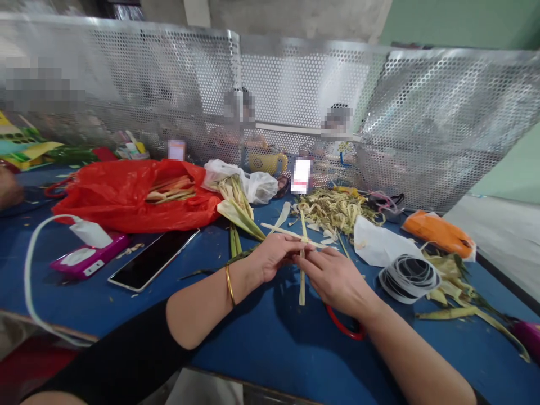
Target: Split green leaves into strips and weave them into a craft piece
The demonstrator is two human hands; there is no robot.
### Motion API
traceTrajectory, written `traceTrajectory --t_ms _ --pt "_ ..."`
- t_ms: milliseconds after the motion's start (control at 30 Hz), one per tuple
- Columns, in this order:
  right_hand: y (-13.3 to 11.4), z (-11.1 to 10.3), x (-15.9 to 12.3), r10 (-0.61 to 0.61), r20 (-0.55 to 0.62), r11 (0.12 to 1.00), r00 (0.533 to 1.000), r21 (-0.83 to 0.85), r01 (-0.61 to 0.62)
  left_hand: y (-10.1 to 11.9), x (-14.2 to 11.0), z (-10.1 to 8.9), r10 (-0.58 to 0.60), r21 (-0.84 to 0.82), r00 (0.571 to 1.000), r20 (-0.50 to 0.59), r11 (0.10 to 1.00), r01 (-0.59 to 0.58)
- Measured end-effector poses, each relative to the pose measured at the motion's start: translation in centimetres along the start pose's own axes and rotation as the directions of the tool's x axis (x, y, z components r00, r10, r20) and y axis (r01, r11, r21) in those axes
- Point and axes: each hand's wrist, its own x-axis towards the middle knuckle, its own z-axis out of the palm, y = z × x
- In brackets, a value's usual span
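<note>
Black cloth sleeve (122,349) and mostly bare right forearm (409,337) lie nearest the camera, crossing the near edge of the blue worktop (261,349). Both hands meet over its middle, fingertips almost touching: the left hand (276,253) and the right hand (335,278) each pinch a cross of pale yellow, flat husk strips (302,289) close to where the strips overlap. One strip points toward the near edge, another runs sideways behind the fingers (exactly how they interlace is hidden).

Such strips should be very light, springy along their length and prone to splitting if creased; the crossing looks the safest hold, since the loose ends would probably swing and slip apart.

Under the right wrist sits a red, curved plastic loop (353,336), perhaps a scissor handle, which could snag the downward strip. Right of the hands stand a coil of clear, thin cord (408,278) and a crumpled white paper sheet (377,242), with an orange plastic packet (439,232) near the right edge. Left lies a black, flat phone (154,260), beside a purple and white power strip (90,259). Toward the far edge, a shiny red plastic bag (105,194) and a tangled heap of yellowish husk scraps (337,211) limit reach before the silver perforated metal screen (287,73).
</note>
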Motion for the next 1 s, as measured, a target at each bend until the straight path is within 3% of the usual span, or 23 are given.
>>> traceTrajectory --t_ms 200,400,500,567,633,700,767,900,1000 --pt "-0.4 0.9 -0.1 0.032 -0.092 0.997 0.995 0.078 -0.025 -0.6 0.0 0.6 0.026 -0.013 0.999 -0.027 1.000 -0.027" --pt "-0.8 0.5 0.0 0.001 -0.101 0.992 0.995 0.129 0.012 -0.7 -0.3 0.8 0.071 -0.036 0.997 -0.042 0.997 -0.073" --pt "-0.5 0.4 -0.1 0.201 -0.178 0.945 0.963 0.293 -0.143 -0.2 -0.2 0.3 0.089 0.006 0.996 0.019 0.996 -0.089" --pt "-0.2 0.3 -0.3 0.449 -0.189 0.809 0.873 0.500 -0.308 0.3 -0.2 0.0 0.102 -0.004 0.993 0.057 0.995 -0.102" --pt "0.1 0.1 -0.3 0.657 -0.149 0.601 0.739 0.695 -0.394 0.8 -0.3 -0.2 0.113 -0.051 0.988 0.109 0.993 -0.108" --pt "0.2 -0.2 -0.2 0.768 -0.110 0.420 0.630 0.830 -0.366 1.2 -0.3 -0.2 0.118 -0.108 0.976 0.182 0.989 -0.100" --pt "0.3 -0.4 0.0 0.831 -0.080 0.271 0.551 0.923 -0.275 1.4 -0.3 -0.4 0.115 -0.160 0.958 0.263 0.984 -0.075" --pt "0.2 -0.7 0.5 0.886 0.032 0.008 0.463 0.996 -0.085 1.5 0.3 -1.4 0.106 -0.283 0.887 0.450 0.959 0.029" --pt "0.3 -0.6 0.4 0.888 0.047 -0.026 0.457 0.998 -0.052 1.7 0.5 -1.9 0.088 -0.291 0.822 0.562 0.952 0.097"
